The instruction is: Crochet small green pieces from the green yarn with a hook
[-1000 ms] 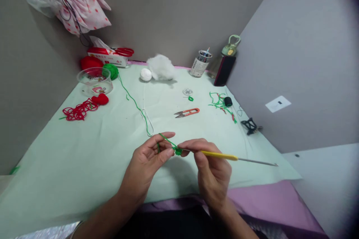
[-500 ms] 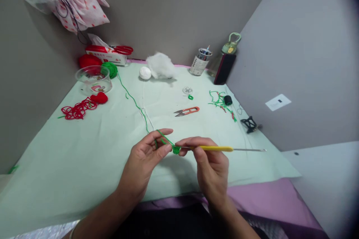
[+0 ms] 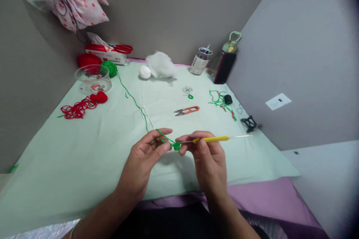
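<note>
the yellow-handled hook (image 3: 211,139) has swung: its free end, which pointed down to the right a second ago, now tips slightly up, and the right hand (image 3: 211,158) has shifted with it. right fingers grip the hook handle, forefinger reaching along the shaft toward the small green piece (image 3: 176,146). left hand (image 3: 141,155) looks about the same, thumb and fingers pinching the edge of that piece, green yarn (image 3: 136,104) over the raised forefinger. piece sits between the two hands, above the bench (image 3: 70,160), hook tip right at it. whether the tip is through a loop, can't tell, too small. yarn runs back slack over the bench toward the green ball (image 3: 110,68). probably a wrist turn mid-stitch, so work looks ongoing, no finished stitch confirmed. orange snips (image 3: 187,111) lie beyond the hands, untouched.
</note>
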A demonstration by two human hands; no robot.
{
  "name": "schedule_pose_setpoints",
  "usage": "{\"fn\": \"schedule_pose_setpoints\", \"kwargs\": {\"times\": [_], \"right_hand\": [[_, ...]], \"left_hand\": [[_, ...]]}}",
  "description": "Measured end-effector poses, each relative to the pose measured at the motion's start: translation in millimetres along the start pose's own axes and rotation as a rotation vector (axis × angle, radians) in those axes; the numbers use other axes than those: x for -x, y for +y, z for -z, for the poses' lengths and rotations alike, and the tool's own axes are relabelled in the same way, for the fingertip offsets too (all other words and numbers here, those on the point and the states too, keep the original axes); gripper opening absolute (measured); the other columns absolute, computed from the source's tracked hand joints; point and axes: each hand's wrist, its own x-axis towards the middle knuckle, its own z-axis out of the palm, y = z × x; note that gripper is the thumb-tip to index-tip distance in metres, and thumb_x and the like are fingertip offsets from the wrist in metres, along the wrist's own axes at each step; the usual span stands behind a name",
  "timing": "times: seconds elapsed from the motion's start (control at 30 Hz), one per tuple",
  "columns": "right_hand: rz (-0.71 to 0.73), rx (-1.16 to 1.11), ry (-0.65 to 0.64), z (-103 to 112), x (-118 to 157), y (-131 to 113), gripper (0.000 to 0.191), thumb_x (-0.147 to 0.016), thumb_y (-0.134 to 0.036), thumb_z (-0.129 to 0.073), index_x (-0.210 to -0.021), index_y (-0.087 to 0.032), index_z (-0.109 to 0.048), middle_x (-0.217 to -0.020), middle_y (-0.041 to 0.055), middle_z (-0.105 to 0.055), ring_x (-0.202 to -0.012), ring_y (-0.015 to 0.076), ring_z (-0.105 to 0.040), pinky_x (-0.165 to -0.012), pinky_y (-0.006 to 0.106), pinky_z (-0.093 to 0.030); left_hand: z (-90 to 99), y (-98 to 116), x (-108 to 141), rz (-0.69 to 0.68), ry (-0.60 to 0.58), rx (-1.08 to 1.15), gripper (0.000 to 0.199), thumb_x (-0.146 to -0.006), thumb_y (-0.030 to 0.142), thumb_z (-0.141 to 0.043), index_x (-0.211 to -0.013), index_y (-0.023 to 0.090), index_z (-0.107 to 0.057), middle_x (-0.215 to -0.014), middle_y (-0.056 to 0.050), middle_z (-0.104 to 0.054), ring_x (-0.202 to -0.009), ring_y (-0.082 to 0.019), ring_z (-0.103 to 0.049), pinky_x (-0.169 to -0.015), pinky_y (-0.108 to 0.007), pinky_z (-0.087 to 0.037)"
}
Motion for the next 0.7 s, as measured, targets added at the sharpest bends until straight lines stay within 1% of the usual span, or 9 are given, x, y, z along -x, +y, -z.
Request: {"fn": "schedule_pose_setpoints", "kwargs": {"times": [0.13,0.3,0.5,0.7], "right_hand": [[-0.002,0.02,-0.008,1.1,0.5,0.8,0.019,-0.102,-0.041,-0.065,-0.104,-0.024,-0.073,-0.097,0.0058,-0.082,-0.073,0.0166,-0.071,-0.075,0.036,-0.062],[0.047,0.052,-0.055,0.5,0.7,-0.2,0.018,-0.105,-0.037,-0.062,-0.105,-0.025,-0.075,-0.098,0.0041,-0.081,-0.076,0.0158,-0.072,-0.078,0.035,-0.062],[0.114,0.151,-0.073,-0.1,2.1,-4.5,0.018,-0.106,-0.03,-0.06,-0.106,-0.024,-0.076,-0.1,0.0045,-0.08,-0.08,0.0157,-0.073,-0.079,0.034,-0.062],[0.169,0.247,-0.087,-0.6,4.0,-7.3,0.02,-0.107,-0.024,-0.057,-0.109,-0.026,-0.077,-0.101,0.0029,-0.079,-0.082,0.0145,-0.074,-0.08,0.032,-0.062]], "left_hand": [[1.1,-1.4,1.0,-0.003,-0.01,-0.002,0.028,-0.085,0.033,-0.086,-0.112,0.027,-0.082,-0.085,0.0,-0.069,-0.087,-0.016,-0.06,-0.086,-0.027,-0.046],[1.9,-3.2,1.0,-0.015,-0.025,-0.003,0.026,-0.086,0.033,-0.085,-0.112,0.028,-0.083,-0.085,0.0,-0.068,-0.087,-0.016,-0.061,-0.085,-0.026,-0.046],[2.2,-3.3,0.7,-0.048,-0.047,-0.032,0.023,-0.089,0.033,-0.083,-0.112,0.03,-0.083,-0.085,0.001,-0.069,-0.086,-0.015,-0.062,-0.085,-0.025,-0.048],[4.3,-3.4,1.6,-0.079,-0.02,-0.079,0.022,-0.09,0.034,-0.082,-0.112,0.031,-0.083,-0.085,0.001,-0.07,-0.085,-0.014,-0.063,-0.083,-0.024,-0.049]]}}
